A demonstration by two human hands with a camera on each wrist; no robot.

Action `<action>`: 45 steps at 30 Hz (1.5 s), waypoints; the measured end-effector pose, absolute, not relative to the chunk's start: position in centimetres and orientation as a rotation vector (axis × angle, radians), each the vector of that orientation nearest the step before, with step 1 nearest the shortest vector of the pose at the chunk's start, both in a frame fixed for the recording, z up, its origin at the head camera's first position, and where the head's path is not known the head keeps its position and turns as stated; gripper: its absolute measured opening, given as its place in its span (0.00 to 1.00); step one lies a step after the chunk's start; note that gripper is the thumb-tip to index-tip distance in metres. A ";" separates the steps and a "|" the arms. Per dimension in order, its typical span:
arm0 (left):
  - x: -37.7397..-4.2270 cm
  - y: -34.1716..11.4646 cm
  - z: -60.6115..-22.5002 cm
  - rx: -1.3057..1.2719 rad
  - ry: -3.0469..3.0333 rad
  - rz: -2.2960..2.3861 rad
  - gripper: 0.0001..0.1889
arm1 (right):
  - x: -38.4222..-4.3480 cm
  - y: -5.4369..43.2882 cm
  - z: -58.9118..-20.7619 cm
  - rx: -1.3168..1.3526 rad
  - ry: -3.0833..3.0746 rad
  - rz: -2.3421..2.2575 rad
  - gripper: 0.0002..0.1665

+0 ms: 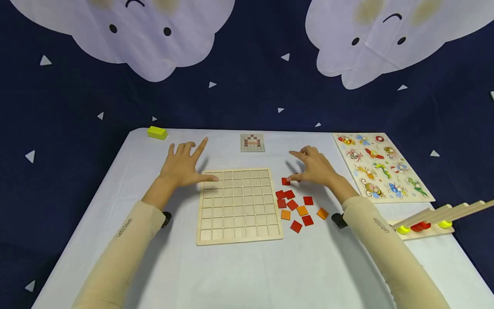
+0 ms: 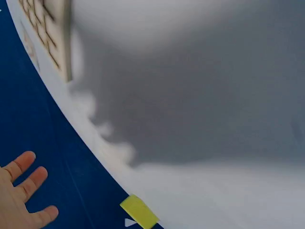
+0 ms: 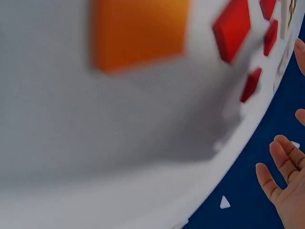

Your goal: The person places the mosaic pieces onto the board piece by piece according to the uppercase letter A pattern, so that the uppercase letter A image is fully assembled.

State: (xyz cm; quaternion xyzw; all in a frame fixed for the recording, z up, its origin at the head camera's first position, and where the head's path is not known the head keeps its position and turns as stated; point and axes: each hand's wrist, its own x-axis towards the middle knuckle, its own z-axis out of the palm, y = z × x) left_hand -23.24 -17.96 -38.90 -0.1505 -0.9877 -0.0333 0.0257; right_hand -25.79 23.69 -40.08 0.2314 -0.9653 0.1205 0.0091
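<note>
A wooden grid board [image 1: 239,205] with square cells lies in the middle of the table, its cells bare. My left hand [image 1: 180,167] hovers at its upper left corner, fingers spread, the thumb overlapping the top row in the head view. Over the upper right of the loose tiles is my right hand [image 1: 314,167], fingers extended and thumb apart, holding nothing. Its thumb tip overlaps a red tile [image 1: 285,181] in the head view. Several red and orange tiles, among them an orange tile [image 1: 322,213], lie scattered right of the board. Beyond the board sits a small pattern card [image 1: 252,143].
A yellow block [image 1: 157,132] stands at the far left table edge. At the right lies an insect picture board [image 1: 382,167]. Nearer, a wooden peg stand [image 1: 428,231] with red and yellow pieces is partly behind my right sleeve. A dark cloud-print cloth [image 1: 247,98] hangs behind.
</note>
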 end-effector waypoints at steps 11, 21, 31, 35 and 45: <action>-21.0 -20.1 -40.7 -0.674 -3.065 -0.215 0.66 | -24.3 23.3 -42.1 0.805 -3.046 0.479 0.29; -20.0 -20.5 -42.2 -0.650 -3.264 -0.513 0.62 | -23.8 22.8 -42.6 0.890 -2.971 0.518 0.16; -20.0 -21.2 -43.0 -0.619 -3.293 -0.763 0.62 | -23.5 22.0 -42.4 0.951 -2.944 0.511 0.14; -20.2 -21.1 -43.2 -0.621 -3.298 -0.777 0.62 | -23.6 22.3 -41.9 0.910 -2.961 0.502 0.12; -20.2 -21.0 -43.3 -0.631 -3.309 -0.808 0.61 | -24.2 20.0 -41.0 0.975 -2.910 0.580 0.16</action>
